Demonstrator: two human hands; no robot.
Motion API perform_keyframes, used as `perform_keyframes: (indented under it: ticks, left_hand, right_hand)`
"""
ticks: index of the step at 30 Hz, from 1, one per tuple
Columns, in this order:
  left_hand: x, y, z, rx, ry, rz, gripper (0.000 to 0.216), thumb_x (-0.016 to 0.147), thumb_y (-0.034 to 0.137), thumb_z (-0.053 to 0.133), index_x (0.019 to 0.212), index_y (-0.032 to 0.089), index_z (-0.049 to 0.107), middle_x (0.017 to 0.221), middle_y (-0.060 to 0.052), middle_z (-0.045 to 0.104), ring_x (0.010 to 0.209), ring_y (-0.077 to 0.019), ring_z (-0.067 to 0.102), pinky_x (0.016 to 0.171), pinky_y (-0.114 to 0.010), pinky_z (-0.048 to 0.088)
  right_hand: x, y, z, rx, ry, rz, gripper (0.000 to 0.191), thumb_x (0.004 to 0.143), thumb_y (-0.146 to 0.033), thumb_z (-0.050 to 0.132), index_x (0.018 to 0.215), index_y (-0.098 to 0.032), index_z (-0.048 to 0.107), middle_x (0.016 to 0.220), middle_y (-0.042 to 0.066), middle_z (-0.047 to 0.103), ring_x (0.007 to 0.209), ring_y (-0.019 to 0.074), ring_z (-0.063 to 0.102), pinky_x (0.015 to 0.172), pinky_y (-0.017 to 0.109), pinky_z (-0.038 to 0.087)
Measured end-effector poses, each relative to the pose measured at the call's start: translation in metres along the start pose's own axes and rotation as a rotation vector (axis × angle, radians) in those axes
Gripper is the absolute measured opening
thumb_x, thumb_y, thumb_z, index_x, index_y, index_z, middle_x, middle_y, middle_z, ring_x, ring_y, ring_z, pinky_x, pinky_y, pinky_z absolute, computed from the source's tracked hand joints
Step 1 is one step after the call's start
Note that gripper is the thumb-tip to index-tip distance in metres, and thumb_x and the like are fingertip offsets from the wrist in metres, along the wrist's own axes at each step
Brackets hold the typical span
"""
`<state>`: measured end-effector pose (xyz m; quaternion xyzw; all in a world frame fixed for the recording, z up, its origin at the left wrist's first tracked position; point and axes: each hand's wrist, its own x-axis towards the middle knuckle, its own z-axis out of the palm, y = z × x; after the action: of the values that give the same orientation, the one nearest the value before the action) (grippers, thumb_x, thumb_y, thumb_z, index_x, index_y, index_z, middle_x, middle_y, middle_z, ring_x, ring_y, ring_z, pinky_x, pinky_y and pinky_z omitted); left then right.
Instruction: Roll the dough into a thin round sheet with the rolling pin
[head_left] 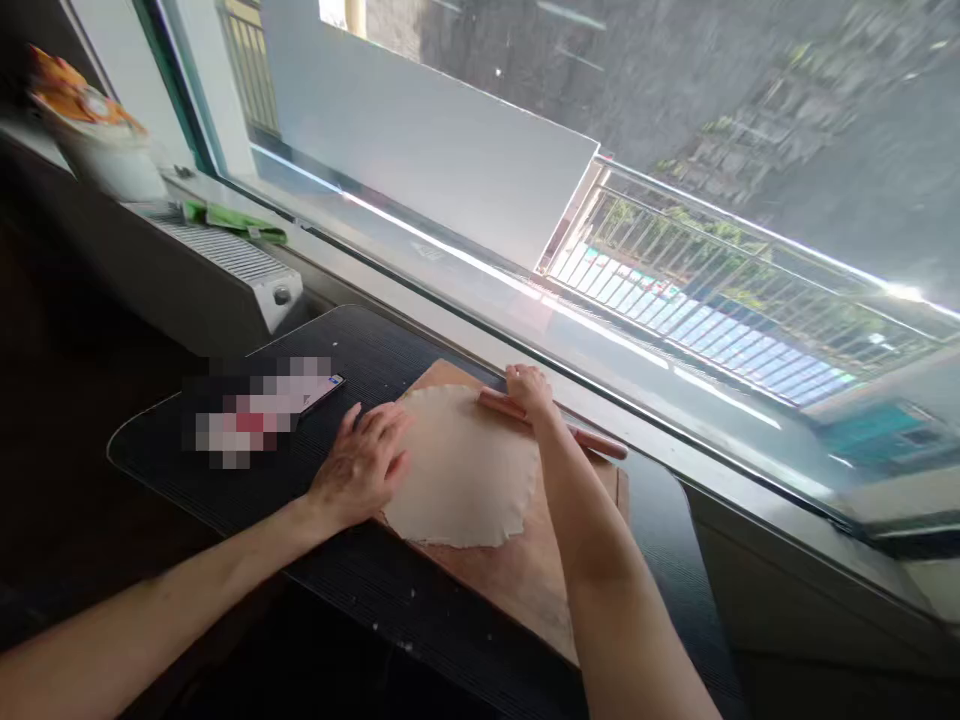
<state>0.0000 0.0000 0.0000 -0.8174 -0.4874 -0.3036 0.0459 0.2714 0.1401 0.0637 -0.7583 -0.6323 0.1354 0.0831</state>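
A wide, thin, roughly round sheet of pale dough [461, 470] lies on a wooden board [517, 585], its edge slightly ragged. My left hand [361, 462] rests at the dough's left edge, fingers spread and nothing held in them. At the board's far right side, my right hand [529, 388] is closed around a wooden rolling pin [600, 443]. The pin lies at a slant along the dough's upper right edge. My right hand and forearm hide its middle part.
The black table [360, 345] has rounded corners and specks of flour. A phone [322, 392], mostly blurred out, lies left of the board. Behind runs a window sill [480, 345] below a large window. A white bucket [112, 165] and a slatted white unit [225, 255] stand left.
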Motion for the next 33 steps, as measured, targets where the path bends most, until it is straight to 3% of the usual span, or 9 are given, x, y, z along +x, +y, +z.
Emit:
perform_keyframes:
  ticks: [3,7,11,13,17,22,26,29,33]
  left_hand:
    - [-0.006,0.016,-0.012,-0.048,0.048,0.052,0.032,0.097,0.022,0.045,0.124,0.017,0.061,0.133,-0.015,0.065,0.132,-0.0295,0.054,0.119,-0.059,0.026]
    - [0.000,0.034,-0.018,-0.125,0.024,0.107,0.030,0.096,0.025,0.049,0.121,0.019,0.065,0.131,-0.012,0.067,0.127,-0.0273,0.057,0.118,-0.055,0.031]
    - [0.043,0.030,-0.011,-0.069,-0.153,-0.090,0.031,0.094,0.026,0.049,0.116,0.017,0.069,0.126,-0.013,0.069,0.118,-0.0268,0.063,0.106,-0.044,0.046]
    - [0.073,0.023,-0.007,0.012,-0.343,-0.214,0.037,0.095,0.027,0.046,0.123,0.018,0.068,0.131,-0.013,0.067,0.120,-0.0273,0.061,0.103,-0.041,0.048]
    - [0.118,0.016,-0.001,0.035,-0.450,-0.235,0.036,0.093,0.029,0.047,0.118,0.017,0.071,0.129,-0.014,0.068,0.119,-0.0284,0.063,0.100,-0.040,0.050]
    - [0.145,0.015,0.010,0.038,-0.594,-0.306,0.045,0.085,0.034,0.059,0.124,0.014,0.069,0.130,-0.020,0.068,0.124,-0.0348,0.061,0.100,-0.044,0.049]
    - [0.162,0.012,0.017,0.018,-0.714,-0.373,0.053,0.076,0.042,0.075,0.120,0.012,0.071,0.124,-0.024,0.070,0.120,-0.0412,0.064,0.095,-0.043,0.052]
    - [0.170,0.010,0.018,-0.007,-0.799,-0.378,0.044,0.082,0.043,0.076,0.115,0.015,0.071,0.120,-0.017,0.071,0.116,-0.0354,0.066,0.096,-0.044,0.053]
    - [0.172,0.012,0.012,-0.073,-0.867,-0.327,0.037,0.097,0.039,0.065,0.125,0.017,0.063,0.127,-0.009,0.064,0.111,-0.0250,0.065,0.094,-0.046,0.056]
  right_hand:
    - [-0.027,0.022,-0.018,0.076,-0.062,-0.065,0.040,0.099,-0.027,0.039,0.126,-0.020,0.068,0.127,0.009,0.070,0.115,0.0229,0.064,0.099,0.032,0.047]
    - [-0.068,0.050,-0.033,0.047,-0.107,-0.173,0.039,0.089,-0.023,0.055,0.126,-0.024,0.067,0.128,0.006,0.069,0.114,0.0224,0.064,0.094,0.029,0.048]
    - [-0.098,0.051,-0.033,-0.280,-0.077,-0.236,0.035,0.081,-0.014,0.060,0.113,-0.022,0.070,0.120,0.010,0.069,0.116,0.0279,0.060,0.097,0.035,0.043]
    - [-0.108,0.047,-0.032,-0.358,-0.056,-0.212,0.035,0.082,-0.011,0.058,0.115,-0.018,0.067,0.122,0.013,0.066,0.118,0.0277,0.058,0.097,0.034,0.041]
    - [-0.127,0.055,-0.043,-0.279,0.026,-0.088,0.033,0.088,-0.015,0.053,0.120,-0.015,0.062,0.119,0.014,0.067,0.106,0.0241,0.063,0.085,0.030,0.043]
    - [-0.164,0.097,-0.061,-0.231,-0.021,0.173,0.031,0.090,-0.019,0.052,0.119,-0.015,0.063,0.116,0.014,0.068,0.105,0.0248,0.065,0.080,0.031,0.044]
    - [-0.185,0.111,-0.056,-0.281,-0.086,0.200,0.040,0.091,-0.019,0.052,0.130,-0.014,0.060,0.129,0.016,0.065,0.121,0.0268,0.061,0.092,0.033,0.045]
    - [-0.191,0.109,-0.053,-0.330,-0.095,0.187,0.040,0.090,-0.020,0.052,0.129,-0.013,0.061,0.135,0.017,0.061,0.126,0.0293,0.058,0.096,0.036,0.044]
    - [-0.191,0.110,-0.055,-0.319,-0.078,0.163,0.037,0.089,-0.023,0.055,0.125,-0.017,0.063,0.131,0.015,0.064,0.122,0.0281,0.060,0.093,0.035,0.044]
